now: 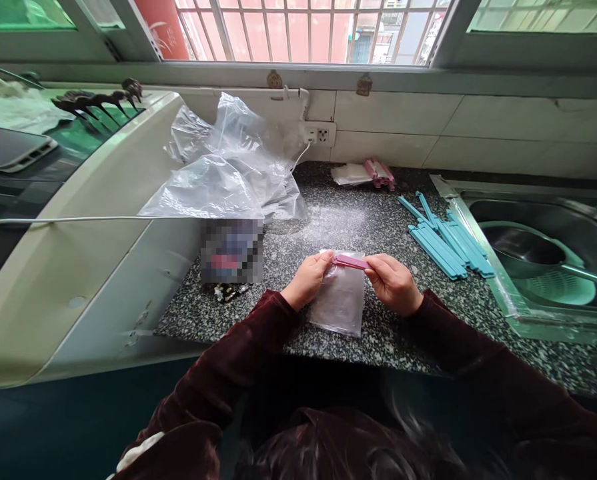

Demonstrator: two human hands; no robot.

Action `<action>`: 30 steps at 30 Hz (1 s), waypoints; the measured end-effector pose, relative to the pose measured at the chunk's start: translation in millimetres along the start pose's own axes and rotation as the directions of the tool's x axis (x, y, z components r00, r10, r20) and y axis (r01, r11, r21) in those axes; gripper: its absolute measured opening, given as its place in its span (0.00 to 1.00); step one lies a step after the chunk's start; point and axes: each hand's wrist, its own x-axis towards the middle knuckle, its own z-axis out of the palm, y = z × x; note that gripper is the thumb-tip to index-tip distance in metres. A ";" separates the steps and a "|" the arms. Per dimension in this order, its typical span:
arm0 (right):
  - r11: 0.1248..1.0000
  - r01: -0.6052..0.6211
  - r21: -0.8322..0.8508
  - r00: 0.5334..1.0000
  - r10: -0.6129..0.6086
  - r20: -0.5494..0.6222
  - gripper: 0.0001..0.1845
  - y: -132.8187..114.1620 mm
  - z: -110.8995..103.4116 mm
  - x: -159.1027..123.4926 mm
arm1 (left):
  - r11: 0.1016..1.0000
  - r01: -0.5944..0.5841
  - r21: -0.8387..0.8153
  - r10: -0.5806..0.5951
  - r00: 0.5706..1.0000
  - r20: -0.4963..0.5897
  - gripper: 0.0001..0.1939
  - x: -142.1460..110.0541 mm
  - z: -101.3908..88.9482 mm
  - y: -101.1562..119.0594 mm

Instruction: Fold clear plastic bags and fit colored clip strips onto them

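A pink bag sealing clip (pixel 351 263) lies across the upper part of a small clear plastic bag (pixel 337 305), just above the counter. At the clip's left end, my left hand (pixel 305 280) is closed, with thumb and fingers pinching the clip and the bag's top corner. The clip's right end sits between the thumb and fingers of my right hand (pixel 394 285). The bag hangs below the clip toward the counter's front edge. Whether the clip is fully snapped along the bag cannot be made out.
Several blue clips (pixel 441 243) lie right, beside the metal sink (pixel 508 300) holding a pan (pixel 521 245). Pink clips with bags (pixel 378 175) lie at the back of the speckled counter (pixel 388 347). Large crumpled plastic (pixel 213 183), a blurred-out object (pixel 232 250) and a white cable (pixel 78 219) are left.
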 end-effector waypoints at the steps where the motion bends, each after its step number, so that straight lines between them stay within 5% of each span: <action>1: 1.000 -0.006 0.002 1.000 0.006 0.001 0.10 -0.2 -0.1 0.3 | 1.000 0.001 0.009 -0.001 1.000 -0.002 0.23 0.0 0.0 0.0; 30: 0.995 -0.098 -0.012 0.992 0.096 -0.086 0.08 -3.0 -8.9 5.9 | 0.999 0.015 0.032 -0.013 0.998 -0.062 0.19 1.5 -0.5 1.4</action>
